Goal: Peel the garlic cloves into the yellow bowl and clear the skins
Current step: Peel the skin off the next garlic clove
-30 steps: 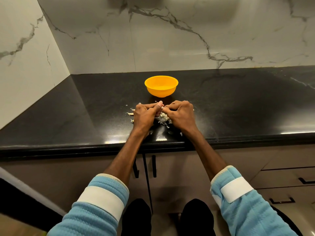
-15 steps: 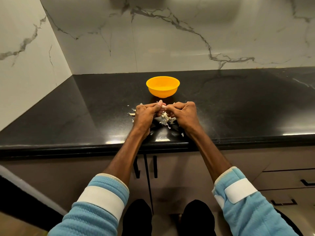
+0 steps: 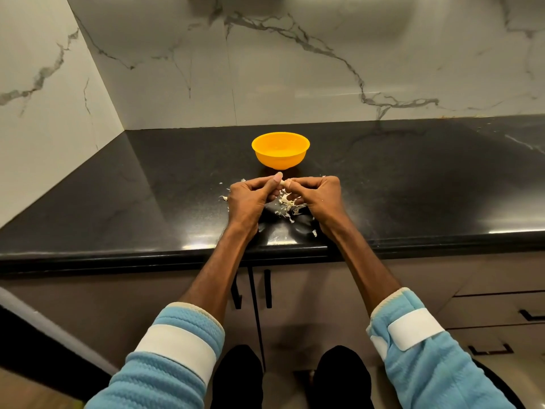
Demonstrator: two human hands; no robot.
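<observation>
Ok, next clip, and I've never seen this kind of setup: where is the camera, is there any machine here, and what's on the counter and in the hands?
There is no machine. A person works with two bare hands, and the single camera sits on their head, looking forward and down, so you see their arms in light blue sleeves reaching out. The left hand and right hand together pinch a small pale garlic clove between their fingertips, over the glossy black stone counter. Loose papery garlic skins lie scattered on the counter under and around the hands. Behind them stands a round yellow plastic bowl; whether it holds anything I cannot tell.
</observation>
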